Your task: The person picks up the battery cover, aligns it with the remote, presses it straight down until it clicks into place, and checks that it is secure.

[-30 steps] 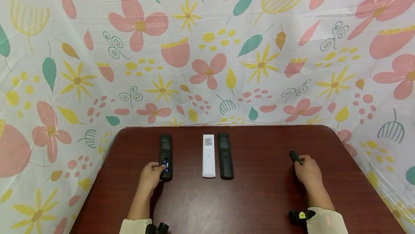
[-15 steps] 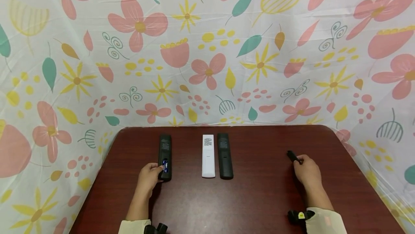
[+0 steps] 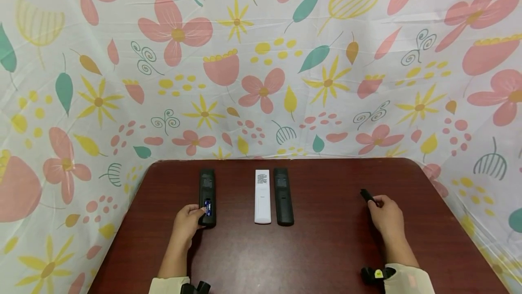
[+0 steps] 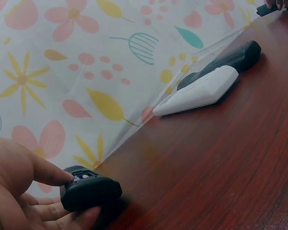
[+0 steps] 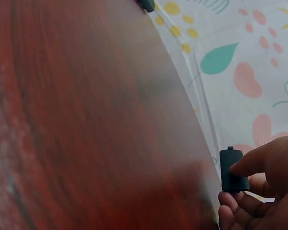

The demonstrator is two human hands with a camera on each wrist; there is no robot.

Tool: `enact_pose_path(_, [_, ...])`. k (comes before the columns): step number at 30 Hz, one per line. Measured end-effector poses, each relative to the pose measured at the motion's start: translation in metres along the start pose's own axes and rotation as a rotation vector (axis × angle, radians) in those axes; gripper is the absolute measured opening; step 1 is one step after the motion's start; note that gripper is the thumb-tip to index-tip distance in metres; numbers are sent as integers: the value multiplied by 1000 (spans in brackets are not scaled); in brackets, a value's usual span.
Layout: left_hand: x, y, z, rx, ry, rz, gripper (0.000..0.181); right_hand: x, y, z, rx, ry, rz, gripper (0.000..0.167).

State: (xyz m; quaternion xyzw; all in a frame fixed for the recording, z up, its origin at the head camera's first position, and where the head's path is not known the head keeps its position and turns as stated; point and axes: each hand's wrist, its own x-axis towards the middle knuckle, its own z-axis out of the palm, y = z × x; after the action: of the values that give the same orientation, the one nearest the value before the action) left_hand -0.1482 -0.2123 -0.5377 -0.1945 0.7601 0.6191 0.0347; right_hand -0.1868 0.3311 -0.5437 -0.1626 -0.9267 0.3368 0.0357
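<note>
The left hand (image 3: 187,224) is gripping a black remote (image 3: 207,183) at the table's (image 3: 318,253) left side, thumb above and fingers beneath, its thumb hiding some of the blue batteries (image 3: 208,208). Whether the remote's near end is touching the table is hard to tell. Its label is blurring past reading.

The right hand (image 3: 387,214), fingers curled, is pinching a small black cover (image 5: 228,160) over the table's right part, hiding its near end in the head view.

The remote's long axis is running straight away from the person, battery end nearest; the cover's is slanting forward and left.
</note>
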Motion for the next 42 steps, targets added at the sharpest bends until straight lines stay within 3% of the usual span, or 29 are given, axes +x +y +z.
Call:
enact_pose_path(11, [-2, 2, 4, -60, -16, 22, 47, -2, -3, 2, 35, -10, 17, 34])
enact_pose_path(16, [-3, 4, 7, -114, -40, 36, 49, -2, -5, 3, 50, -26, 7, 43])
enact_pose_path(24, [-5, 6, 11, -118, -86, 49, 55, -1, -8, 7, 27, -9, -61, 61])
enact_pose_path(42, [-7, 10, 24, -166, -122, 46, 52, -4, -22, 15, 44, 7, -110, 53])
